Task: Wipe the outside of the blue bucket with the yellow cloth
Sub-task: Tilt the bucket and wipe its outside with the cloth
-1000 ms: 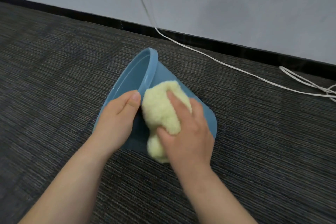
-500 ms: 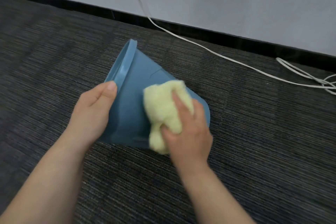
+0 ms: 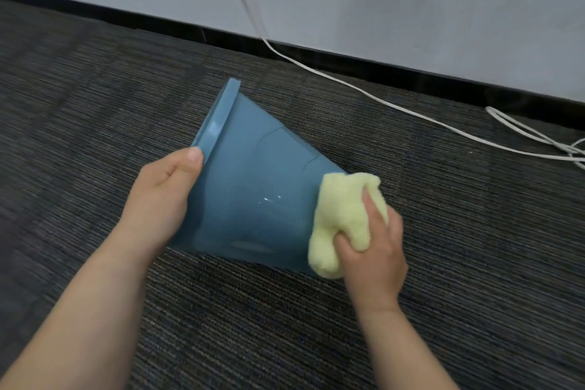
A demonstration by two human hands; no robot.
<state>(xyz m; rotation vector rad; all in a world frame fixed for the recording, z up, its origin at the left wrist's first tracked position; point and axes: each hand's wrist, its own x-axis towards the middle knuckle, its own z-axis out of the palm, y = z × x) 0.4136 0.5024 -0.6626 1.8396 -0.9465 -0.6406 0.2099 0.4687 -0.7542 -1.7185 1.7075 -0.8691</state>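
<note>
The blue bucket (image 3: 253,187) lies tipped on its side on the carpet, rim to the upper left, base to the right. My left hand (image 3: 161,196) grips it at the rim, thumb on the rim's edge. My right hand (image 3: 373,250) holds the bunched yellow cloth (image 3: 343,222) and presses it against the bucket's base end. The inside of the bucket faces away from me and is hidden.
Dark striped carpet (image 3: 95,111) covers the floor all around. A white cable (image 3: 364,92) runs down the grey wall and across the carpet to a tangle at the right edge. A black skirting strip (image 3: 380,73) lines the foot of the wall.
The bucket has tipped further, so its opening now faces away from me. My right hand slid the cloth along the bucket's side from near the rim to the base end.
</note>
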